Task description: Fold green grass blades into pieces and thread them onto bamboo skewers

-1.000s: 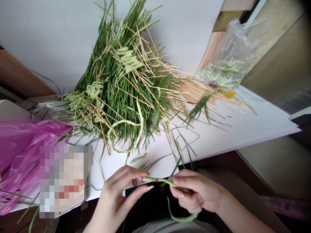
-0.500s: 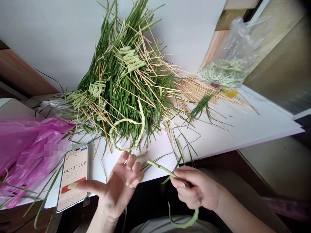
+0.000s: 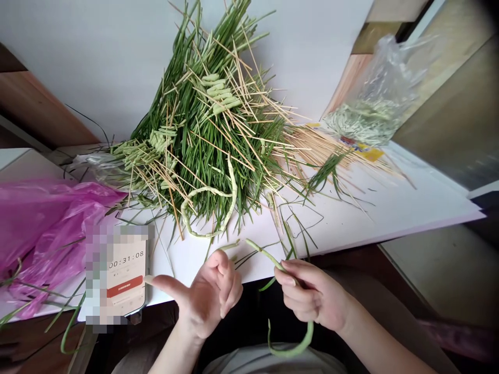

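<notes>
My right hand [image 3: 314,298] is closed around a green long bean [image 3: 292,351]. One end of the bean points up past my fingertips; the other curls below the hand. Beside it on the left, my left hand [image 3: 212,298] is raised palm up with its thumb stretched out, its fingers partly bent and nothing visible in it. A phone [image 3: 127,270] with a timer on its screen lies left of that thumb, partly blurred out. Beyond my hands, a paler long bean [image 3: 235,189] lies curved over the front of a heap of thin green leaves [image 3: 198,161].
Thin wooden sticks [image 3: 312,145] lie across the heap and to its right. Short bean pieces [image 3: 220,93] rest in rows on the leaves. A clear plastic bag [image 3: 364,117] stands at the back right, a purple bag [image 3: 58,223] at the left. The white table's front edge [image 3: 351,249] runs near my hands.
My left thumb has come off the phone screen, and the left hand has shifted right, towards the right hand. My right hand keeps its grip on the long bean. The view has tilted slightly.
</notes>
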The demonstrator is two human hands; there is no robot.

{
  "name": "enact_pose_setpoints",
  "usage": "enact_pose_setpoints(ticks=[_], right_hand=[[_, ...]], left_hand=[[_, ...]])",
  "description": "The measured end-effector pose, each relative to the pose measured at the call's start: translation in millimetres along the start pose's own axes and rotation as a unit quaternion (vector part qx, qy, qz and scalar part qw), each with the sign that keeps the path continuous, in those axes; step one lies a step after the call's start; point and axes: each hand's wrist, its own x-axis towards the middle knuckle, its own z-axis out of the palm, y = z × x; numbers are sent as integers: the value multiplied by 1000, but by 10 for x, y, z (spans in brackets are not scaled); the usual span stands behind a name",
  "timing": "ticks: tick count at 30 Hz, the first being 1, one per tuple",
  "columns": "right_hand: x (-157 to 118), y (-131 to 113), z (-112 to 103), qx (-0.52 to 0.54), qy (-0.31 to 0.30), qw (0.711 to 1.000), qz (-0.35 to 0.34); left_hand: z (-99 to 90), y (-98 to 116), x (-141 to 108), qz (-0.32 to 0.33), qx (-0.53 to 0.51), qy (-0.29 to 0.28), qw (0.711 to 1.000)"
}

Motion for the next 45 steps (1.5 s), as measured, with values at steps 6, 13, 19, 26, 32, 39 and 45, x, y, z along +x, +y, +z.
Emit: enact_pose_setpoints(ticks=[6, 13, 19, 26, 32, 39, 45], right_hand=[[-115, -315, 218, 8, 56, 992, -115], [-264, -835, 558, -44, 180, 948, -260], [-362, -928, 737, -51, 247, 913, -322], [-264, -1002, 694, -188, 274, 889, -316], [257, -887, 917, -146, 232, 918, -286], [962, -577, 745, -119, 121, 958, -229], [1131, -494, 674, -160, 119, 941, -275]], left_hand=[[67, 65, -79, 36, 21, 44, 998], [49, 144, -109, -14, -148, 18, 989], [-81, 115, -211, -37, -192, -126, 973], [-49, 48, -208, 4, -129, -134, 983], [11, 46, -194, 30, 234, 42, 971], [237, 148, -62, 77, 497, 135, 854], [265, 158, 151, 68, 535, 126, 833]])
